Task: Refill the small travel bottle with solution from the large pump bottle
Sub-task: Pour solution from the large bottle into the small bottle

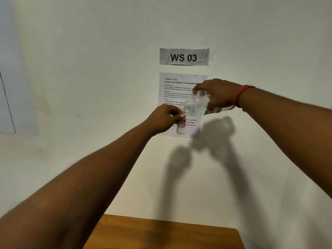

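Left hand (164,119) pinches the small clear plastic travel bottle (180,127) upright by its neck, held mid-air to catch. Right hand (218,95) grips the large clear plastic bottle (197,103), tipped mouth-down over it, probably pouring.

Bare wooden table (161,234) below

Both arms extended forward, raised. Left hand (164,119) closed, fingers (180,116) pinched. Right hand (218,95) higher, closed in a grasp, wrist turned inward.
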